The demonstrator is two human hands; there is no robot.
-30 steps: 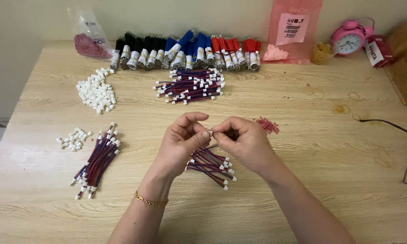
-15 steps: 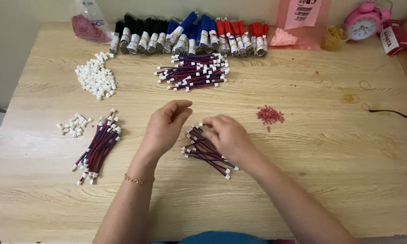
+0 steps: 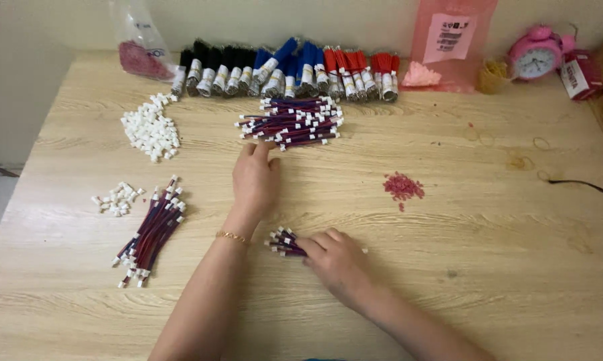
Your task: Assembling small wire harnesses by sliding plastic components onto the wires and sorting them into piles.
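The left hand (image 3: pixel 254 179) reaches flat toward the far wire bundle (image 3: pixel 293 122), fingertips just before it. The right hand (image 3: pixel 336 259) lies on the near wire bundle (image 3: pixel 284 242).

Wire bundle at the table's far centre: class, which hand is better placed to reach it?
Left. The left hand stretches forward, fingers beside the wire bundle. The right hand rests on the nearer wires.

- Small bundle of short red-and-blue wires (image 3: pixel 286 243) with white plug ends, lying flat near the table's front edge, partly covered by the right hand's fingers.
- Larger pile of the same wires (image 3: pixel 293 122), white ends at both sides, lying crosswise further back, just beyond the left hand's fingertips; contact unclear.
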